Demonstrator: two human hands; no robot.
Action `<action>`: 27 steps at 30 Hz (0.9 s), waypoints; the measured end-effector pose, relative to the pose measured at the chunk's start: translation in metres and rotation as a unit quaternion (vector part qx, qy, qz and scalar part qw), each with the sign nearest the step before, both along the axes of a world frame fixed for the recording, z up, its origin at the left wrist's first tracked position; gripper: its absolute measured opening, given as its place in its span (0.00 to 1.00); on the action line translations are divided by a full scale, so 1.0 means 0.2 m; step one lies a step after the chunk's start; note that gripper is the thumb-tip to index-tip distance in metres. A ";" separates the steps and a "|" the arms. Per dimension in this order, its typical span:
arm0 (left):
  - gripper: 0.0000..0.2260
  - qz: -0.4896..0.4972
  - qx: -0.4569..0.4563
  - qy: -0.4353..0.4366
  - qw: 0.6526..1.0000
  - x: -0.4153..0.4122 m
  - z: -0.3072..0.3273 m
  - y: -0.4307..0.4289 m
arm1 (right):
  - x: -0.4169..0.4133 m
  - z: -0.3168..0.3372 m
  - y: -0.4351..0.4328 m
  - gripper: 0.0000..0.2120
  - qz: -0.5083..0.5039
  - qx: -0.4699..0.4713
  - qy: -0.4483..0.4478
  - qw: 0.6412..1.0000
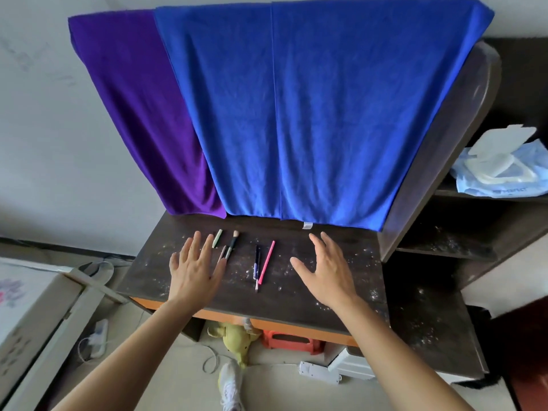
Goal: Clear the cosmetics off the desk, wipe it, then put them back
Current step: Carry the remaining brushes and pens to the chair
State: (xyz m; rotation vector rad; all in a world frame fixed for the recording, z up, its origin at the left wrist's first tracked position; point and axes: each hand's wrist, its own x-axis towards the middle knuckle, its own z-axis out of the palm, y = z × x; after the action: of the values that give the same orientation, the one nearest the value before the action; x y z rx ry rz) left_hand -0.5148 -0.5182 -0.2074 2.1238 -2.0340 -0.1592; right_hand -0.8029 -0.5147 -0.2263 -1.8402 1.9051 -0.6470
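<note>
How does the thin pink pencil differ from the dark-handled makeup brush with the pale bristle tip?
The thin pink pencil is pink all along and longer; the dark-handled makeup brush is shorter, ending in a pale bristle tuft. The pencil lies nearer the right hand, the brush nearer the left hand. Both lie flat on the dusty dark desk, untouched.

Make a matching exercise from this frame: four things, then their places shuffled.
Things:
1. pink pencil
2. pack of wipes
3. yellow toy
4. blue towel

Places:
A. under the desk
B. hanging behind the desk
C. on the side shelf at the right
D. lying on the desk between the left hand and the right hand

Pairs: 1-D, 2-C, 3-A, 4-B
</note>
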 end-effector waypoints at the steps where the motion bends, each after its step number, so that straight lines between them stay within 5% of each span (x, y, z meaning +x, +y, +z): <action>1: 0.28 -0.003 0.011 0.004 1.000 0.02 -0.04 -0.06 | 0.02 -0.03 -0.04 0.37 -0.002 0.011 0.005 1.000; 14: 0.25 -0.053 0.201 0.026 0.978 0.44 -0.58 -0.57 | 0.55 -0.44 -0.38 0.36 -0.070 0.192 0.050 0.978; 27: 0.26 -0.021 0.241 0.039 0.969 0.60 -0.82 -0.80 | 0.84 -0.63 -0.54 0.30 -0.099 0.245 0.110 0.958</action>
State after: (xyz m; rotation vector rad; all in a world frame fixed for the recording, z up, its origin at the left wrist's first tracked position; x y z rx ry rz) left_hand -0.3944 -0.6773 -0.3708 2.2858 -2.1601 -0.8056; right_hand -0.6355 -0.6232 -0.3515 -1.4638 2.1656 -0.0074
